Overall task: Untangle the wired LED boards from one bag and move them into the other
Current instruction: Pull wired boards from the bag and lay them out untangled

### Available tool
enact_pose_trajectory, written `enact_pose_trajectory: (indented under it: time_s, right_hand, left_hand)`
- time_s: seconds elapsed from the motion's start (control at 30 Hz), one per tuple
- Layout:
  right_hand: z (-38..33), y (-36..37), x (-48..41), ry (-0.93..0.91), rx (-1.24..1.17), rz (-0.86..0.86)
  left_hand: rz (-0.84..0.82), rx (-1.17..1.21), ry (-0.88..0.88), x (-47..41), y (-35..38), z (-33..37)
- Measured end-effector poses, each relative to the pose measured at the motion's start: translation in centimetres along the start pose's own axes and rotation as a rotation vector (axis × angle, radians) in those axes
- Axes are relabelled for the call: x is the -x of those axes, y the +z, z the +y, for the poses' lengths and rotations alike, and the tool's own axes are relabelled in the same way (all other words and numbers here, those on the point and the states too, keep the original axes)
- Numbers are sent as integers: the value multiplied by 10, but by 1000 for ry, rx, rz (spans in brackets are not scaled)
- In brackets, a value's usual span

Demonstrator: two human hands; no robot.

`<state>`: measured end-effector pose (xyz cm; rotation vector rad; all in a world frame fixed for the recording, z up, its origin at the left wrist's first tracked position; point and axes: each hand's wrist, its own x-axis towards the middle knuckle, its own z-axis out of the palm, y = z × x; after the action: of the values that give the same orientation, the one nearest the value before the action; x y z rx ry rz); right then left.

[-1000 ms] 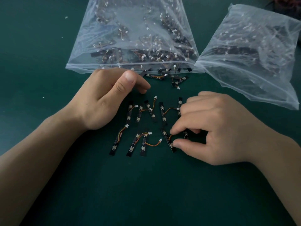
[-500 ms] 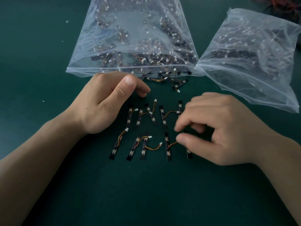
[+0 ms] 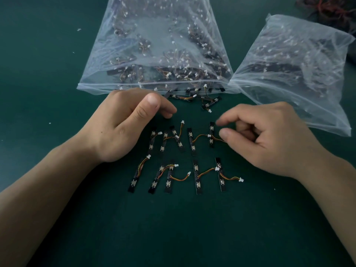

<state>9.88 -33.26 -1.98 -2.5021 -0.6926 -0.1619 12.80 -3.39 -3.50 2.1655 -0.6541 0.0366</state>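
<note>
Several black LED boards with orange wires and white plugs lie in two rows on the green table; the upper row (image 3: 191, 141) sits behind the lower row (image 3: 197, 176). A clear bag (image 3: 154, 45) full of tangled boards lies behind them, with a few boards (image 3: 210, 103) spilling from its mouth. A second clear bag (image 3: 289, 64) with boards lies at the right. My left hand (image 3: 127, 126) rests loosely curled left of the upper row and holds nothing. My right hand (image 3: 269, 139) hovers at that row's right end, its forefinger and thumb apart beside the last board (image 3: 212, 134).
A dark tangle of red and black wires (image 3: 331, 10) sits at the far right corner. Small white scraps (image 3: 79, 29) dot the green table (image 3: 173, 228) at the left.
My right hand let go of the boards at the right end of the lower row and moved up to the upper row's right end. The left hand stayed in place.
</note>
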Motion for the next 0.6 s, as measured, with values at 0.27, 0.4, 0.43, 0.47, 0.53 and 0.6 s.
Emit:
enact_pose_trajectory:
  time_s: [0.27,0.4,0.43,0.47,0.53,0.6]
  right_hand:
    - [-1,7,0,69,13,-71]
    - [-2,6,1,63,19,-82]
    - [-3,6,1,57,20,-82]
    - [-4,7,2,53,17,-83]
    - [-4,8,2,47,5,-82]
    - [-3,8,2,45,-1,-78]
  left_hand:
    - [-8,-2,18,0,-1,2]
    - [-23,-22,37,0,-2,4]
    - [-29,-29,42,0,-2,4]
    - [-36,-35,47,0,-2,5]
    - [-47,-40,59,0,-2,5]
    - [-56,-30,70,0,-2,6]
